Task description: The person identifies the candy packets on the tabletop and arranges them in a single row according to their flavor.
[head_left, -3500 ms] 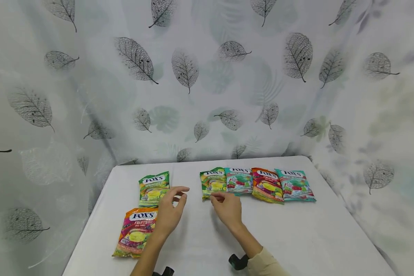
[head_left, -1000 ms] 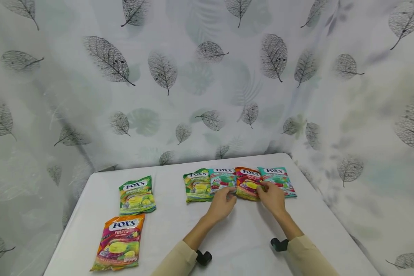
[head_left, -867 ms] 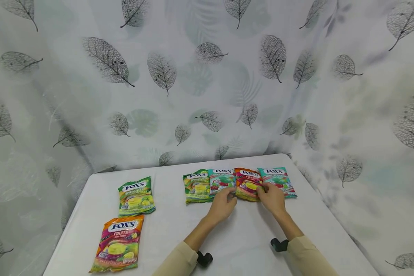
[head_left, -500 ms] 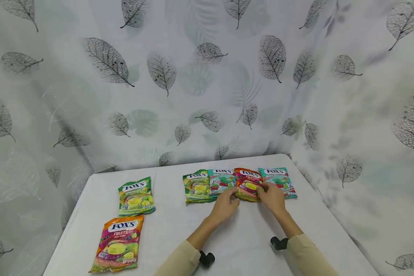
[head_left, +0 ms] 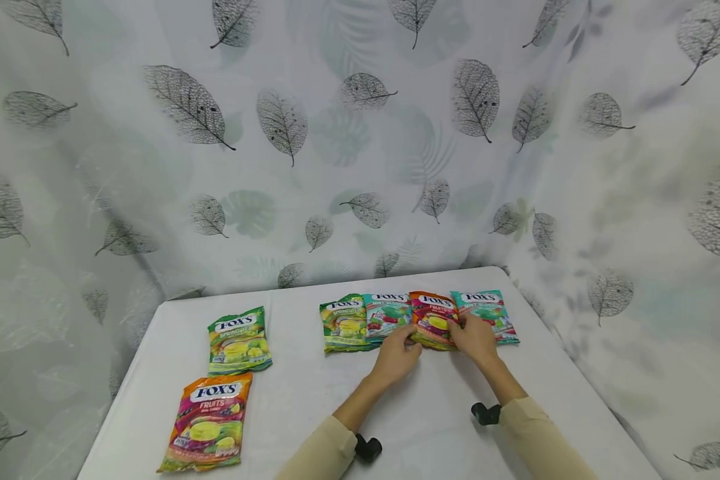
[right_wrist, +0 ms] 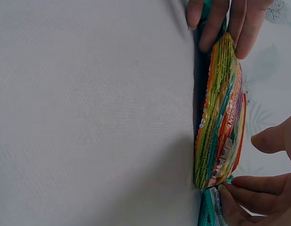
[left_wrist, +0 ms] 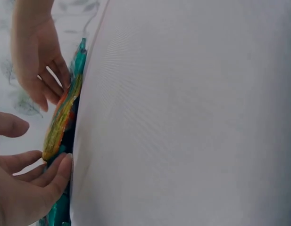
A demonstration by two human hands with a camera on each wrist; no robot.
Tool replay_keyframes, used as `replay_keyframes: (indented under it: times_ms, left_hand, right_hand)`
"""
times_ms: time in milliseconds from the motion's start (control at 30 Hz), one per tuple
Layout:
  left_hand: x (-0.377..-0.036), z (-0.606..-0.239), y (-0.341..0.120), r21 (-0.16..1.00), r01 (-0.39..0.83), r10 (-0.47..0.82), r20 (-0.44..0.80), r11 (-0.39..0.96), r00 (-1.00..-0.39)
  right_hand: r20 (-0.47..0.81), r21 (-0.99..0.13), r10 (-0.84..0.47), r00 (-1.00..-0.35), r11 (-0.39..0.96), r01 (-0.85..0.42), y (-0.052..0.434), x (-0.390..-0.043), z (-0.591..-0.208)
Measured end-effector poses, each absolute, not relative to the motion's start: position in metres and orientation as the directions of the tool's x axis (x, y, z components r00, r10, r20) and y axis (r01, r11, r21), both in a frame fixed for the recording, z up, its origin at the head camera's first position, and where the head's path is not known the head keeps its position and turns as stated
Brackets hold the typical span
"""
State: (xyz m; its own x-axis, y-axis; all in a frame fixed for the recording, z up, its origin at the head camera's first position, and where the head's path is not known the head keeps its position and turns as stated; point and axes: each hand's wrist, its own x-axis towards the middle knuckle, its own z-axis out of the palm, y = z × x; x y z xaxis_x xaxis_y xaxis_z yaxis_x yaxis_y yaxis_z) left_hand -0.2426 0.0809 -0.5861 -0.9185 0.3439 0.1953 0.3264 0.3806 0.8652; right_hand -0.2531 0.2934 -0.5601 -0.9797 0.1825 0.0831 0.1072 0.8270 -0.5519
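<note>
An orange-and-red bag of Fox's Fruits candy point(head_left: 435, 321) lies third from the left in a back row of candy bags. My left hand point(head_left: 398, 353) has its fingers at the bag's lower left corner, over the edge of the teal Mint Blossom bag point(head_left: 388, 315). At its right side, my right hand point(head_left: 475, 335) touches the edge, overlapping the other teal bag point(head_left: 489, 313). In the right wrist view the Fruits bag point(right_wrist: 218, 122) lies between both hands, and the right thumb is held apart from it. The fingers look extended in both wrist views.
A green Springtea bag point(head_left: 345, 323) begins the row at the left. Apart from it, another green bag point(head_left: 237, 341) lies at the table's left, with a larger Fruits bag point(head_left: 207, 423) in front. A leaf-print curtain point(head_left: 360, 147) hangs behind the white table point(head_left: 300, 413).
Both hands have moved right from the green bags to the Fruits bag in the row. Over the last second the left hand has edged right to its lower left corner; the right has barely moved.
</note>
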Motion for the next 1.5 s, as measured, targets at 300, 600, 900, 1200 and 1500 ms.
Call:
replay_keyframes:
  times_ms: [300,600,900,1200,1500]
  left_hand:
    - [-0.242,-0.588,0.087,0.870,0.291,0.315,0.168,0.398,-0.934]
    - [-0.240,-0.589,0.086,0.862,0.294,0.330,0.160,0.413,-0.931]
    - [-0.238,-0.589,0.086,0.924,0.227,0.305,0.130,0.308,-0.943]
    - [-0.239,-0.589,0.087,0.958,0.164,0.265,0.098,0.238,-0.959]
    - [-0.237,-0.585,0.086,0.974,0.101,0.232,0.052,0.205,-0.971]
  right_hand:
    - [0.029,-0.535,0.222,-0.975,0.827,0.173,0.295,-0.260,-0.555]
    - [-0.028,-0.530,0.258,-0.966,0.815,0.233,0.300,-0.270,-0.559]
    - [-0.072,-0.572,0.303,-0.950,0.768,0.288,0.305,-0.273,-0.561]
    - [-0.047,-0.657,0.403,-0.914,0.677,0.332,0.306,-0.270,-0.562]
    - [-0.072,-0.801,0.463,-0.884,0.501,0.327,0.307,-0.268,-0.567]
